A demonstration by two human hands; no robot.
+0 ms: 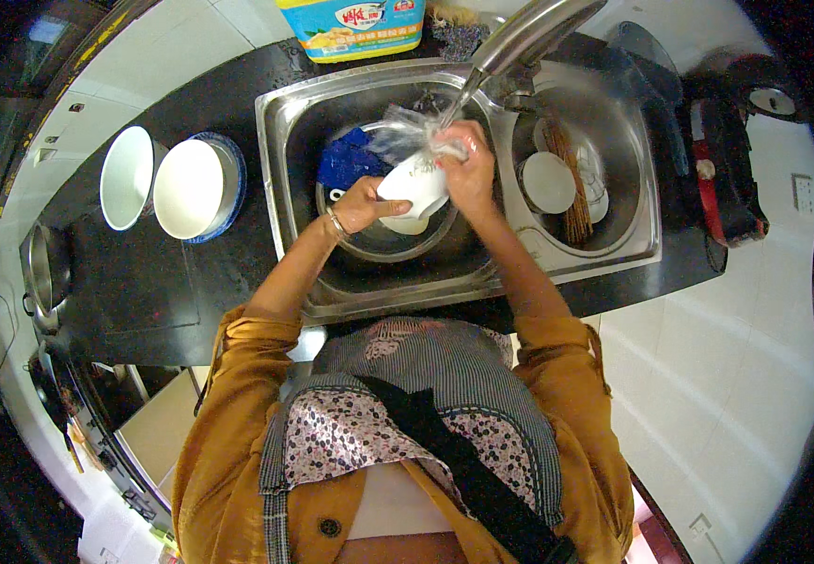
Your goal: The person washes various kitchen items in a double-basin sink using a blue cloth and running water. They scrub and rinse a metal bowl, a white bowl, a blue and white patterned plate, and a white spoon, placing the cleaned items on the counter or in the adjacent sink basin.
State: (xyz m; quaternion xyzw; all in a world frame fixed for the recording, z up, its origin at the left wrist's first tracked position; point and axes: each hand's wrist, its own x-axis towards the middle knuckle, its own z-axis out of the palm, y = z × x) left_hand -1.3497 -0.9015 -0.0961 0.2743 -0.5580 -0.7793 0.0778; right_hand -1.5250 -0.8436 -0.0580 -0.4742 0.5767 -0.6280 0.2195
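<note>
Over the left sink basin (285,188), a white bowl (409,186) is tilted on its side between my hands. My left hand (362,205) grips it at the left, thumb laid along its outer wall. At the other side my right hand (468,167) is closed on the rim, its fingers wet under the running water. Water splashes off the bowl below the metal faucet (520,42). Beneath sits a round metal basin (369,252) with a dark blue cloth (346,160) and another pale dish (405,225), partly hidden by my hands and the bowl.
In the smaller right sink are a white bowl (548,183) and a bundle of chopsticks (577,207). Stacked bowls (189,190) and a pale green-white bowl (127,179) stand on the dark counter at left. A yellow-and-blue container (355,33) is behind the sink.
</note>
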